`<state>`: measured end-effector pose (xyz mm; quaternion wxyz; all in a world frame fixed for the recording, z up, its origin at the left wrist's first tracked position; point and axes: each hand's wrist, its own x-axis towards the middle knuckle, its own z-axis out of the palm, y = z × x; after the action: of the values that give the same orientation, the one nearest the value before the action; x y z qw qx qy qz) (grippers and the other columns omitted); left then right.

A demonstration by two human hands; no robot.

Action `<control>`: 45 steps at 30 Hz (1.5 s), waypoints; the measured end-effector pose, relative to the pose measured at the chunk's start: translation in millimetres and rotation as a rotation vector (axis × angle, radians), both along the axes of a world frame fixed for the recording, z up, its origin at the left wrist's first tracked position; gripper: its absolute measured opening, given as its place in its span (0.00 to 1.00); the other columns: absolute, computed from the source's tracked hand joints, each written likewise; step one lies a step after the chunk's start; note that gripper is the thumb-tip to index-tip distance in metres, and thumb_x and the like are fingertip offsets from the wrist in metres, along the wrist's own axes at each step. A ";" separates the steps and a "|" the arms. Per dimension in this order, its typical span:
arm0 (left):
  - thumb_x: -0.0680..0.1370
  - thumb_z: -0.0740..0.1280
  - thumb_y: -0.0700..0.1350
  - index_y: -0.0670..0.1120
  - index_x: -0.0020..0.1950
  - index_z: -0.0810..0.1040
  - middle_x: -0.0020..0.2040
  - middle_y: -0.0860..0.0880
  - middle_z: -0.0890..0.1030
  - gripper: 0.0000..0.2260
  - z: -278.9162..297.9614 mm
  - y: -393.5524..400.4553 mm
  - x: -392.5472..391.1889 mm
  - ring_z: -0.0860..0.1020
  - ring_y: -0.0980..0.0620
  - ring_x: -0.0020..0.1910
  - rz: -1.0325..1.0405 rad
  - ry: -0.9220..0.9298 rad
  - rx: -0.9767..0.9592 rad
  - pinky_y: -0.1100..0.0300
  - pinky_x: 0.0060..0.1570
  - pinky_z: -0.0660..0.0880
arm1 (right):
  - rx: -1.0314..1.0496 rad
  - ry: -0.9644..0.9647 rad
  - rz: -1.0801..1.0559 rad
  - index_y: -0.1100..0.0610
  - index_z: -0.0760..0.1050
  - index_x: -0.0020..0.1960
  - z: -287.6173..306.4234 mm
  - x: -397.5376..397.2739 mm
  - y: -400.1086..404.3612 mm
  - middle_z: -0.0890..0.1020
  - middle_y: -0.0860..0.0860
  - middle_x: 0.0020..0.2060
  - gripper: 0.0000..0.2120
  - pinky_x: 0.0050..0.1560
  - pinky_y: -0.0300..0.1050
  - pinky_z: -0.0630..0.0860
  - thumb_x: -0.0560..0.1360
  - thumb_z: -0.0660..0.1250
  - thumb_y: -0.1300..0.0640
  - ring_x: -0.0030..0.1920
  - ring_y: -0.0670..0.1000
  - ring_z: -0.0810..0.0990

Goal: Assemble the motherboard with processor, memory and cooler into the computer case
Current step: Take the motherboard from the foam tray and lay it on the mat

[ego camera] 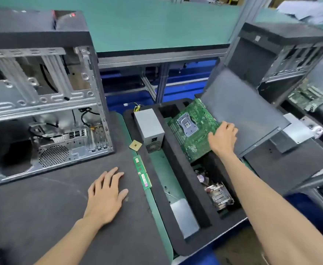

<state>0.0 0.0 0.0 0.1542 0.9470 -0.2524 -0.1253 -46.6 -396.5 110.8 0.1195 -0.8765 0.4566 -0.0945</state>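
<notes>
Flat on the dark foam mat (42, 217), the left hand (107, 194) rests with fingers spread, holding nothing. Reaching further out, the right hand (223, 137) grips the near right edge of the green motherboard (191, 129), which sits tilted in the black foam tray (178, 180), its empty socket facing up. Just beside it in the tray stands a grey power supply (149, 129); a cooler (219, 195) lies in the nearer compartment. A processor (135, 145) and memory stick (142, 173) lie at the mat's edge. The open computer case (42, 104) stands left.

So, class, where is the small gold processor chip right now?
In the head view, the processor chip lies centre frame, against the grey power supply, above the memory stick.
</notes>
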 end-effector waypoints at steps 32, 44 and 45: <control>0.81 0.56 0.61 0.62 0.75 0.57 0.79 0.64 0.50 0.23 0.3 -2.1 2.1 0.48 0.53 0.79 0.010 0.030 0.015 0.49 0.74 0.50 | -0.048 -0.098 0.027 0.58 0.75 0.68 66.6 -23.5 -15.6 0.82 0.64 0.54 0.22 0.53 0.57 0.71 0.78 0.71 0.50 0.58 0.70 0.77; 0.83 0.60 0.57 0.57 0.68 0.71 0.70 0.54 0.73 0.15 68.1 -19.9 11.9 0.71 0.54 0.66 0.170 0.481 -0.399 0.55 0.65 0.67 | -0.548 -0.329 0.351 0.62 0.76 0.43 121.2 -132.2 102.9 0.68 0.48 0.24 0.10 0.31 0.37 0.59 0.76 0.75 0.58 0.24 0.54 0.68; 0.83 0.59 0.58 0.58 0.66 0.73 0.68 0.54 0.76 0.13 80.1 -23.1 8.7 0.73 0.57 0.63 0.221 0.581 -0.520 0.57 0.62 0.68 | -0.597 -0.353 0.392 0.61 0.77 0.42 118.2 -135.8 114.7 0.71 0.49 0.25 0.09 0.29 0.36 0.59 0.77 0.73 0.58 0.24 0.54 0.70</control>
<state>8.7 -23.1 80.1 0.4662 0.8229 -0.1184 -0.3025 -182.4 -281.8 229.0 -0.0483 -0.9134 0.2057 -0.3479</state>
